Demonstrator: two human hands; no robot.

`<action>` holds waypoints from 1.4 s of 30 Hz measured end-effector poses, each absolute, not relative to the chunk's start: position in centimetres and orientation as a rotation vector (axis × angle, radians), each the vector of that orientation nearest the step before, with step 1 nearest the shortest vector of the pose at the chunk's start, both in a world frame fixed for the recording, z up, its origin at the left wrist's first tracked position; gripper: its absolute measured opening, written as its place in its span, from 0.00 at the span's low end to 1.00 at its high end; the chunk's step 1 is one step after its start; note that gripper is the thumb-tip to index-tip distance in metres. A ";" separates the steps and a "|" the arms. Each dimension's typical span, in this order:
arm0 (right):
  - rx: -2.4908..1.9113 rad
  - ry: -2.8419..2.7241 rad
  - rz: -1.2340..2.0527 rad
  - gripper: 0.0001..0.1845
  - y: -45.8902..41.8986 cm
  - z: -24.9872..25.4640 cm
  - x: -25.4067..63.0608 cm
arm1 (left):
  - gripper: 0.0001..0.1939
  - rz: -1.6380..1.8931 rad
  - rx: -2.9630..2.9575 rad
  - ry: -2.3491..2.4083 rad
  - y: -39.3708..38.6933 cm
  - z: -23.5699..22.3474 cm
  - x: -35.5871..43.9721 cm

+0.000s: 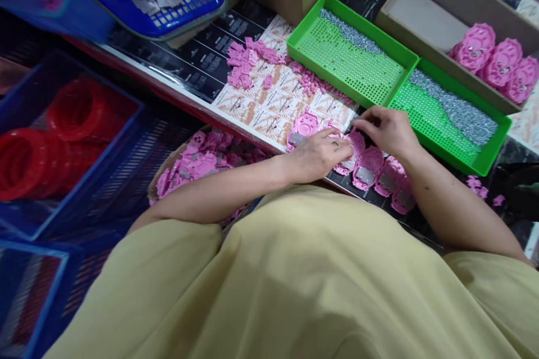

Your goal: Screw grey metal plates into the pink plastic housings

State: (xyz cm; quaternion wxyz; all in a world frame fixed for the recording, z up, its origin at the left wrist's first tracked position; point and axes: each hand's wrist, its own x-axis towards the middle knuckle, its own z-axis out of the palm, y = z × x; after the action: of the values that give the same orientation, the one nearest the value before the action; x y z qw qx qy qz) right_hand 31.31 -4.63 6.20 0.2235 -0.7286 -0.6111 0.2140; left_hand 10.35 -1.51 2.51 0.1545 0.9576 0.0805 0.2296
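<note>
Pink plastic casings [368,168] with grey panels lie in a row along the table's front edge. My left hand [322,154], wearing a ring, has its fingers curled over one pink casing [350,158] in the row and grips it. Just to the right, the thumb and fingertips of my right hand [389,130] are pinched together above that casing's upper edge. Whatever sits between those fingertips is too small to make out. Another casing [305,126] lies left of my left hand, and part of the row is covered by my hands.
Beyond my hands stand two green trays [295,39] of small metal screws [463,106]. Small pink parts [242,61] lie in heaps. A cardboard box [404,17] holds stacked pink casings [475,47]. Below left are a container of pink casings [202,160] and blue crates [122,123] with red rings [80,109].
</note>
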 end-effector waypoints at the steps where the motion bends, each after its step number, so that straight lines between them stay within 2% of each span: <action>1: -2.005 -1.640 0.555 0.10 -5.0 6.7 31.6 | 0.08 0.675 2.674 0.302 -1.4 2.8 10.4; 7: -1.842 -1.528 0.708 0.14 -8.6 8.7 32.1 | 0.04 0.547 1.835 0.529 -1.7 4.4 12.2; 12: -1.623 -1.589 0.593 0.13 -10.3 8.2 31.5 | 0.18 0.369 1.336 0.491 -2.0 4.3 14.8; 15: -1.558 -1.558 0.495 0.10 -10.6 8.0 31.8 | 0.19 0.355 1.285 0.473 -2.1 4.4 15.3; 18: -1.613 -1.479 0.614 0.13 -10.3 7.7 33.1 | 0.14 0.398 1.504 0.462 -2.5 4.4 14.8; 22: -1.910 -1.419 0.726 0.14 -9.6 6.3 34.8 | 0.09 0.538 2.194 0.323 -3.1 3.8 13.7; 27: -2.003 -1.512 0.714 0.08 -8.7 4.7 34.8 | 0.14 0.582 2.743 -0.116 -3.8 2.5 13.6; 31: -2.028 -1.522 0.763 0.08 -8.4 4.8 34.4 | 0.14 0.577 2.911 -0.233 -3.8 2.1 13.8; 37: -2.055 -1.641 0.710 0.03 -8.3 5.1 34.1 | 0.14 0.572 2.932 -0.268 -3.6 2.3 13.5; 40: -2.075 -1.704 0.687 0.06 -8.3 4.9 34.0 | 0.12 0.589 2.912 -0.265 -3.5 2.3 13.4; 42: -2.140 -1.661 0.667 0.11 -8.2 4.7 34.0 | 0.12 0.587 2.902 -0.266 -3.6 2.3 13.5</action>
State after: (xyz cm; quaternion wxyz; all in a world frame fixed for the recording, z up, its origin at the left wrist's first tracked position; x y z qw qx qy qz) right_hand 33.95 -8.25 4.67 0.1749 -0.7554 -0.5860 0.2355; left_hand 13.48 -3.56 2.27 0.0843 0.9727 -0.0892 0.1969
